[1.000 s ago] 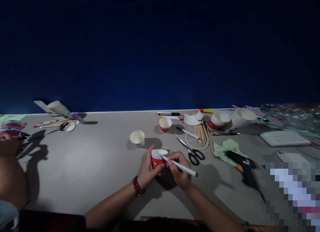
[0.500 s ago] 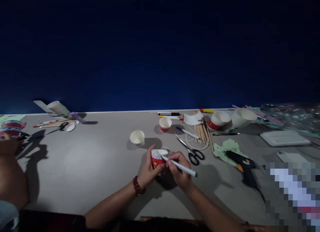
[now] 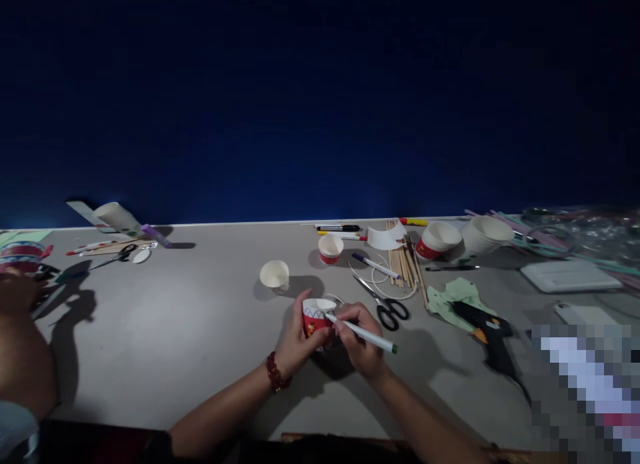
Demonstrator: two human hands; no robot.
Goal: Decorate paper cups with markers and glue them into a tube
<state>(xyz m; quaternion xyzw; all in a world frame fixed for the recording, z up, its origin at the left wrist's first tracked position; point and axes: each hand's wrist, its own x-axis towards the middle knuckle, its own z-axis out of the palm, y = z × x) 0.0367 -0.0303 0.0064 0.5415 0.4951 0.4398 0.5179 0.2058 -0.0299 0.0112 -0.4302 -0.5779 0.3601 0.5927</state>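
My left hand (image 3: 296, 337) wraps round a small red and white paper cup (image 3: 314, 324), thumb across its front. Purple-blue looped lines run along the cup's white upper band. In my right hand (image 3: 364, 344) is a white marker (image 3: 373, 337) with a green end, its tip at the cup's side just under the rim. The right fingers partly cover the cup. Just beyond my hands stand a pale paper cup (image 3: 275, 276) and a small red-patterned cup (image 3: 331, 249). Black-handled scissors (image 3: 390, 312) lie right of my right hand.
Wooden sticks (image 3: 401, 267), a purple-capped marker (image 3: 375, 265) and white cord lie behind the scissors. Farther right are larger paper cups (image 3: 485, 236), a black glue gun (image 3: 493, 334) on green paper (image 3: 453, 296) and a white box (image 3: 570, 277). At far left, another person's hand (image 3: 20, 294) is near a decorated cup.
The marker's tip has shifted very slightly to the right along the cup, and my right hand with it. The other person's hand at far left has moved a little.
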